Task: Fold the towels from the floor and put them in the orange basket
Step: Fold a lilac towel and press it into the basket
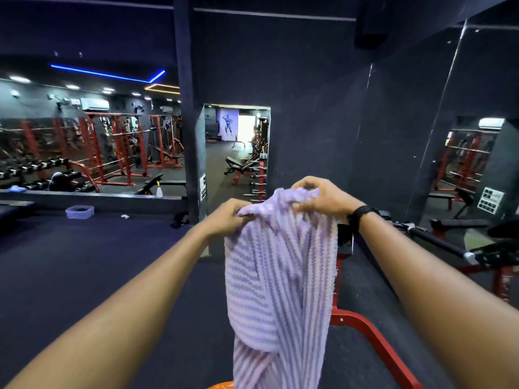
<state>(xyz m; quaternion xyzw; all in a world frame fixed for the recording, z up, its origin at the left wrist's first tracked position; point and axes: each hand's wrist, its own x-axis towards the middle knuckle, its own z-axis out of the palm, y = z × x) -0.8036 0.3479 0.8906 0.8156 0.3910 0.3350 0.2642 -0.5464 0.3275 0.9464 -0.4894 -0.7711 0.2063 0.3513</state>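
Both arms are reaching out in front of the person, holding a purple and white striped towel (280,276) up in the air at about chest height. The left hand (229,217) is gripping the towel's top edge, its fingers (244,213) curled and pinching a bunch of cloth. The right hand (323,199), with a black band (361,216) on its wrist, is doing the same just beside it, its fingers (304,186) closed down over the bunched top. The towel is hanging loose between the forearms, twisting near its lower end. Right under it, at the bottom edge of the view, a sliver of the orange basket (220,385) is showing. A red metal frame (373,341) is standing on the dark floor (84,262) just to the right of the towel. A small pale tub (80,211) is sitting far off on the left.
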